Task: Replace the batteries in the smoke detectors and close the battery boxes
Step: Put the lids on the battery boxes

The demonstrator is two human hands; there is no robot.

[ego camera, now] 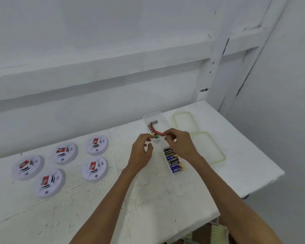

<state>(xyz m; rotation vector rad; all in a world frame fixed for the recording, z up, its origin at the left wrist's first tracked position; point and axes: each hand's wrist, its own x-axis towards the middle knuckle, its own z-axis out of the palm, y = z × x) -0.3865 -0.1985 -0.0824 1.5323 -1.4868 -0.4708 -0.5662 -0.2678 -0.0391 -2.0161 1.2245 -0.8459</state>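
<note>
Several round white smoke detectors lie on the left of the white table, each with a red battery showing in its open battery box, such as the nearest one [48,184] and the one closest to my hands [95,169]. Over a clear plastic container [158,117] that holds red batteries [152,125], my right hand [180,143] pinches a red battery [158,132]. My left hand [142,150] pinches a small battery with a green end [156,136] beside it. A second clear container [173,170] nearer me holds blue and black batteries [173,159].
Two clear lids with greenish rims lie to the right, one [185,122] behind the other [209,148]. The table's right edge [264,187] drops off close by. A white wall with ledges runs behind the table.
</note>
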